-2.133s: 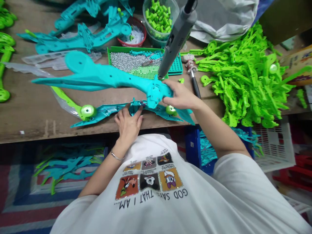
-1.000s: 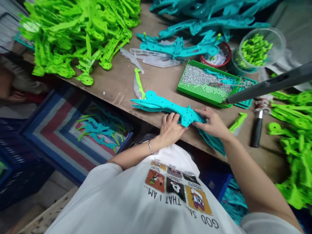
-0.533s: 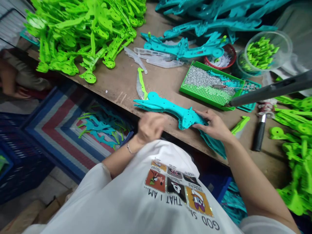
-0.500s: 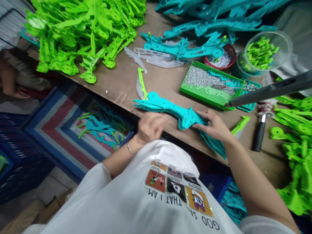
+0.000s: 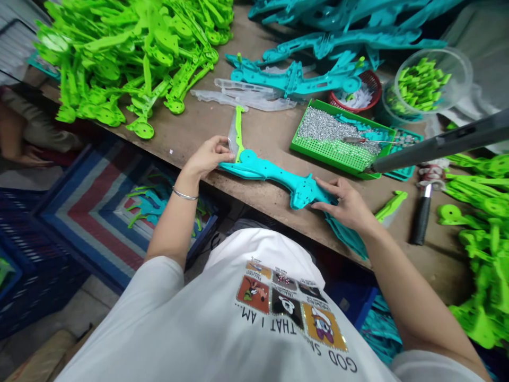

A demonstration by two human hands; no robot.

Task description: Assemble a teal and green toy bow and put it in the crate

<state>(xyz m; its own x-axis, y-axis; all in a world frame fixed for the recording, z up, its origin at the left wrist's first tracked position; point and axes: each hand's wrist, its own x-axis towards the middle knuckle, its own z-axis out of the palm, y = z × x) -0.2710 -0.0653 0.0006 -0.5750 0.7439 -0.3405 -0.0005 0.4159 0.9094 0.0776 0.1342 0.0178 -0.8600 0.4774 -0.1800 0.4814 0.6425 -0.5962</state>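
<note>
A long, curved turquoise plastic piece [image 5: 278,173] lies along the bench's front edge, with a knobbed middle and a round left end. My right hand [image 5: 347,204] grips it just right of the middle, thumb and fingers on either side. Beyond its round left end stands out a bright green plastic arm [image 5: 239,130] with a clear plastic blade [image 5: 233,139] along its side. My left hand [image 5: 207,157] pinches the clear blade at its lower left edge, close to the turquoise tip. The fingertips partly cover that contact.
A green tray [image 5: 338,138] of screws holds a screwdriver. Behind it are a red basket [image 5: 363,93] and a clear tub [image 5: 427,82] of green bits. A black-handled hammer [image 5: 422,217] lies right. Green parts [image 5: 139,58] are piled left; turquoise parts [image 5: 298,77] lie behind.
My left hand has moved up and left from in front of my shirt to the clear blade, which has shifted slightly. A loose clear strip behind has turned flatter. My right hand keeps its grip.
</note>
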